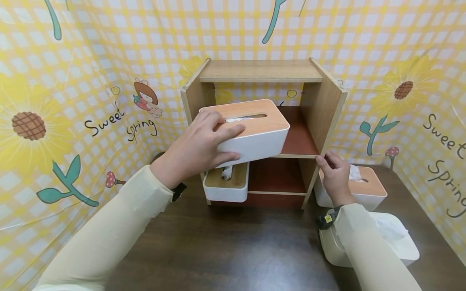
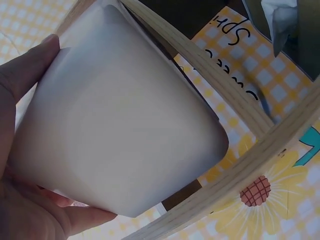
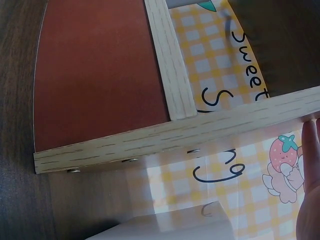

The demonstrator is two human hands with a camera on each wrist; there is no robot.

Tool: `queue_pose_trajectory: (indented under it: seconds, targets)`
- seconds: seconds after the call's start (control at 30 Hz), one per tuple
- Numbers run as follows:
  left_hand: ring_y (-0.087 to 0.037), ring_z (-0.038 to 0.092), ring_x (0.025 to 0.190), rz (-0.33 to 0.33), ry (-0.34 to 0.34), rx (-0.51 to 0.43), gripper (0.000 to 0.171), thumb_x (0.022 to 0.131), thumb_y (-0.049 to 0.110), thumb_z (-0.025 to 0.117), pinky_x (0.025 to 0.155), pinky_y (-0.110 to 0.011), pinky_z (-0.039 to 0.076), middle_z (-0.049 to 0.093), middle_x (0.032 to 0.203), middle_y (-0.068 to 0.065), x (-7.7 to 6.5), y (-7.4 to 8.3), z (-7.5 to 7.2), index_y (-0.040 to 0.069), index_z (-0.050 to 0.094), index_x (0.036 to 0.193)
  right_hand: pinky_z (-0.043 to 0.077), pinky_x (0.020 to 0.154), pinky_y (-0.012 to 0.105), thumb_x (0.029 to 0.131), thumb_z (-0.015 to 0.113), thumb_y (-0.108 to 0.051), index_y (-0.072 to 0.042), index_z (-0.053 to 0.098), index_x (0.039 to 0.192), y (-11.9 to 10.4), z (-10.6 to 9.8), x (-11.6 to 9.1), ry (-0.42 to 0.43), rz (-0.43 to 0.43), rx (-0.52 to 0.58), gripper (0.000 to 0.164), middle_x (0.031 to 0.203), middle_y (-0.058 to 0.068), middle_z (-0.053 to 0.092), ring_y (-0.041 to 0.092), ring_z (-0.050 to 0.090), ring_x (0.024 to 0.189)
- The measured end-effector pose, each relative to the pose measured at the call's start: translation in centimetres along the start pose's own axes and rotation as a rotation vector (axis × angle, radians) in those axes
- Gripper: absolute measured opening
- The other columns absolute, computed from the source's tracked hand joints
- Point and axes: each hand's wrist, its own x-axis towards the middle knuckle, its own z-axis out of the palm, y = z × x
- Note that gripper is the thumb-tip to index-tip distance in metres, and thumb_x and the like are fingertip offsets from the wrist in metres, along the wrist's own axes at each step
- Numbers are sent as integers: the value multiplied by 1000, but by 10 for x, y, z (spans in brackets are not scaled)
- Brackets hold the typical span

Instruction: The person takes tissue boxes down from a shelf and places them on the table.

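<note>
A white tissue box [image 1: 251, 147] with a wood-coloured slotted lid hangs tilted before the upper opening of a small wooden shelf [image 1: 260, 70]. My left hand [image 1: 204, 141] grips its left end, fingers over the lid and thumb low on the white side. The left wrist view shows the white body of this box [image 2: 120, 115] close up. Below it, another white tissue box [image 1: 225, 193] with a wooden lid sits in the lower compartment, its front sticking out. With its fingertips, my right hand [image 1: 336, 178] touches the shelf's right side panel [image 3: 120, 140]; some of its fingers are hidden.
Right of the shelf stands a third wooden-lidded tissue box [image 1: 371, 190]. Nearer, a white box [image 1: 404, 246] with tissue on top lies partly under the right sleeve. A yellow checked cloth [image 1: 145, 48] surrounds the dark wooden table [image 1: 218, 246].
</note>
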Motion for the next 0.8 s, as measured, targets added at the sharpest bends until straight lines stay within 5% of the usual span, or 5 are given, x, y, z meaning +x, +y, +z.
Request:
queue_pose_trajectory:
  seconds: [0.5, 0.8]
  targets:
    - [-40, 49, 103, 29, -4, -18, 55, 75, 36, 85, 97, -47, 35, 49, 90, -14, -4, 1, -3, 11, 65, 120, 49, 76, 16, 90, 63, 3, 23, 61, 109, -4, 0, 0, 0, 29, 5, 28, 96, -16, 69, 3, 62, 84]
    - [-39, 48, 102, 66, -2, -35, 55, 76, 35, 85, 94, -44, 38, 50, 93, -14, -7, -1, -2, 12, 64, 121, 49, 78, 17, 89, 64, 4, 16, 66, 109, -1, 0, 0, 2, 30, 48, 24, 97, -10, 70, 5, 62, 86]
